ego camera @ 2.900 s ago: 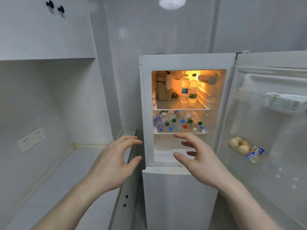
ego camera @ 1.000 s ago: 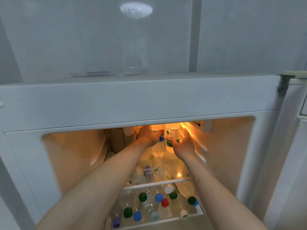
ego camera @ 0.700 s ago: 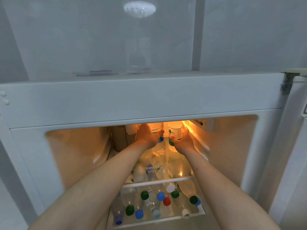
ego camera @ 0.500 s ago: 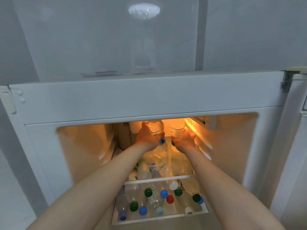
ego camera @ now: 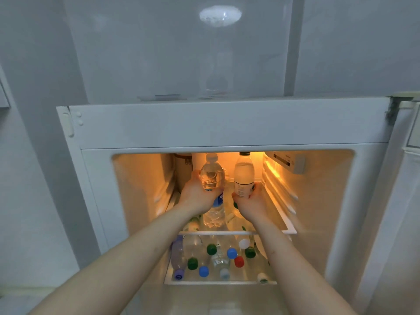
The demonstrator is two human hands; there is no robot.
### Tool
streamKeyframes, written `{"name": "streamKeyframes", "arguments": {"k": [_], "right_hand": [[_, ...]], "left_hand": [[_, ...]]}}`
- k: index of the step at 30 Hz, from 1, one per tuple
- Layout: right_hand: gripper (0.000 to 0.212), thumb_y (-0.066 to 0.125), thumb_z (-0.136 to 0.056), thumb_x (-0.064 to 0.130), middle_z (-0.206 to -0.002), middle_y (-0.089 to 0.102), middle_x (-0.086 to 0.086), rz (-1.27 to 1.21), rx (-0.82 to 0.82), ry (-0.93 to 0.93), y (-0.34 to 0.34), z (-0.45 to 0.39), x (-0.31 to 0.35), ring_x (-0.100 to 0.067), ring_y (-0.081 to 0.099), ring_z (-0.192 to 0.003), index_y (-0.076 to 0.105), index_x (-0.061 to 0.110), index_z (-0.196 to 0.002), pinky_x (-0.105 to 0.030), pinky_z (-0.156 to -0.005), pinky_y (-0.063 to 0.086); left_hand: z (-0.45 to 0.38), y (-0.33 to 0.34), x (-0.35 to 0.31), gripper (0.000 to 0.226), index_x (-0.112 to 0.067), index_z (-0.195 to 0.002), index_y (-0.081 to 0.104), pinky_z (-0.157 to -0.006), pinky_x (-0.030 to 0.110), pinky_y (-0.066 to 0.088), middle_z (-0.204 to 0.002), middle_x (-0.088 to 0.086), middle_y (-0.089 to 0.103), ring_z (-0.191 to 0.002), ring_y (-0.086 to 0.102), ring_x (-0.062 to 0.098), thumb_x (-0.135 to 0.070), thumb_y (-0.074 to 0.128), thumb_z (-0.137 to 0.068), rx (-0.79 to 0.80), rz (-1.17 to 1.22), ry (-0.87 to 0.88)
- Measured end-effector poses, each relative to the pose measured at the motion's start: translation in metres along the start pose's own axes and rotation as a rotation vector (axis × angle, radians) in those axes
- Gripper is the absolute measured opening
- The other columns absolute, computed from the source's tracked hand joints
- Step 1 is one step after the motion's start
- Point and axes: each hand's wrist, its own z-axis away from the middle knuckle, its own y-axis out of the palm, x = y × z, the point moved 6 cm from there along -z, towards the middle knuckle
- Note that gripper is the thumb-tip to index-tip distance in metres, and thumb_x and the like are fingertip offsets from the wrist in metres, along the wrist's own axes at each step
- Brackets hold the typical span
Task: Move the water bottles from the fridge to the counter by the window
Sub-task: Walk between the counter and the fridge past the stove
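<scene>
Two upright water bottles are held inside the open fridge (ego camera: 227,126), above its upper shelf (ego camera: 288,228); two hands are counted, one per bottle.

The left hand (ego camera: 197,197) is wrapped around the clear bottle (ego camera: 212,178), fingers curled about its middle, thumb at its left side. This bottle is transparent, ribbed, with a pale cap and a blue label partly seen below the palm.

Just right of it, the cloudy bottle (ego camera: 244,176) is gripped at its lower part by the right hand (ego camera: 250,203), fingers curled around the labelled base. It is whitish, with a dark cap and a white-and-green label. The two bottles stand close together but apart.

On the lower shelf (ego camera: 218,281), below the upper shelf, a pile of lying bottles (ego camera: 216,258) is seen, caps toward the camera: ten caps are counted — three green, two blue, one red, one purple, three pale.

Left of the clear bottle, at the back of the fridge, a brown container (ego camera: 181,169) is partly hidden. At the fridge's upper right a white control box (ego camera: 288,162) is mounted. Both forearms cross in front of the lower shelf and cover part of the pile.
</scene>
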Motion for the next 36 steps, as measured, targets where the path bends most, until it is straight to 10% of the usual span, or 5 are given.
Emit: {"name": "streamKeyframes", "arguments": {"k": [22,29,36], "right_hand": [[0.059,0.088,-0.07,0.005,-0.097,0.067,0.004,-0.225,0.148,-0.17,0.002,0.215,0.043,-0.009,0.062,-0.088,0.056,0.023,-0.117,-0.029,-0.071,0.044],[0.055,0.088,-0.067,0.003,-0.09,0.072,0.013,-0.23,0.508,-0.198,0.03,0.364,0.072,-0.007,0.069,-0.083,0.061,0.032,-0.105,-0.016,-0.066,0.053],[0.057,0.091,-0.061,0.016,-0.1,0.076,0.011,-0.142,0.855,-0.243,0.062,0.513,0.079,-0.012,0.073,-0.095,0.062,0.034,-0.106,-0.042,-0.086,0.062]], "left_hand": [[0.259,-0.122,0.012,0.055,-0.029,-0.125,0.052,-0.088,0.018,0.055,-0.113,-0.019,0.068,-0.101,0.066,-0.006,-0.017,0.084,-0.083,-0.124,0.255,-0.047],[0.436,-0.187,0.046,0.057,-0.031,-0.124,0.053,-0.083,0.004,0.045,-0.115,-0.021,0.067,-0.103,0.063,-0.009,-0.016,0.085,-0.08,-0.309,0.19,-0.236],[0.621,-0.237,0.069,0.058,-0.043,-0.121,0.052,-0.09,0.014,0.049,-0.118,-0.025,0.065,-0.107,0.061,-0.008,-0.021,0.087,-0.08,-0.522,0.136,-0.476]]}}
